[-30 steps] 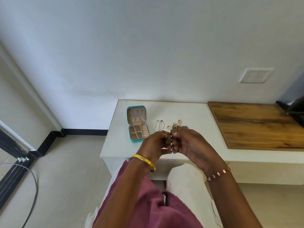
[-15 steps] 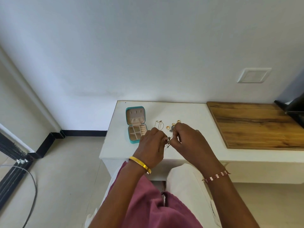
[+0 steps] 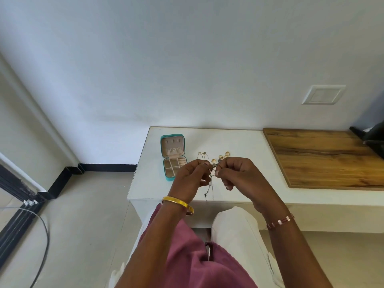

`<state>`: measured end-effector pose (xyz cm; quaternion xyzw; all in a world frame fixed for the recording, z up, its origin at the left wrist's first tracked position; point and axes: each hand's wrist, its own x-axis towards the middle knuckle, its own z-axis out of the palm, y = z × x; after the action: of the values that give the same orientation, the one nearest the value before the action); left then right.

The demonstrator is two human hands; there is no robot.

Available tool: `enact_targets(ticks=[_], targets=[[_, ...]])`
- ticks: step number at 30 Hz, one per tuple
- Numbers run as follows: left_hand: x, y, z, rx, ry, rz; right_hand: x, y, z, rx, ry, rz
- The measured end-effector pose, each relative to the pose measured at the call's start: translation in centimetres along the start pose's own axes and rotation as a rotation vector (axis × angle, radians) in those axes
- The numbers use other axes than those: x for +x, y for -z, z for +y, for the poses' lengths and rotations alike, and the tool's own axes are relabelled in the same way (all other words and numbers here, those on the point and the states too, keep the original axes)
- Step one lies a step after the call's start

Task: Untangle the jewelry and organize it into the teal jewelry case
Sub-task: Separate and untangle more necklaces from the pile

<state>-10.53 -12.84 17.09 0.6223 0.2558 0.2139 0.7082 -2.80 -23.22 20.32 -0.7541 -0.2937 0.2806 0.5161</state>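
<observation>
Nearest me, I am holding both hands up just above the front edge of the white surface (image 3: 187, 142). My left hand (image 3: 190, 179) is pinching one side of a tangled chain (image 3: 212, 175) between thumb and fingertips, its grip closed tight on it. My right hand (image 3: 236, 175) is pinching the other side the same way, the two hands almost touching. A thin loose end (image 3: 208, 189) is hanging down between my wrists.

Just beyond my knuckles, several gold rings (image 3: 223, 156) and a thin gold necklace (image 3: 202, 155) are lying loose on the surface. Farther left, the teal case (image 3: 173, 156) is standing open; its compartments look empty, though they are too small to be sure.

I judge I am working on the untangling step, with nothing sorted yet. Next I am expecting to need a gentle pull apart at the knot, not a tug, then a reach left to the case.
</observation>
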Motion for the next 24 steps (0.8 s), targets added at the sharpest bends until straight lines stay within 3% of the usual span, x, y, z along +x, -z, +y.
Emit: enact_targets(ticks=[5,11,18,24], targets=[[-0.1,-0.6,0.4,-0.157,0.14,-0.021,-0.1,-0.1,0.0,-0.03,0.027,0.024],[0.0,-0.4,0.0,0.119,0.043,-0.051,0.0,0.1,0.3,0.011,0.01,0.084],[0.4,0.0,-0.8,0.401,-0.089,-0.034,0.4,-0.3,0.5,-0.125,0.061,0.128],[0.2,-0.4,-0.6,0.314,-0.009,-0.067,0.2,-0.1,0.5,-0.097,-0.018,0.024]])
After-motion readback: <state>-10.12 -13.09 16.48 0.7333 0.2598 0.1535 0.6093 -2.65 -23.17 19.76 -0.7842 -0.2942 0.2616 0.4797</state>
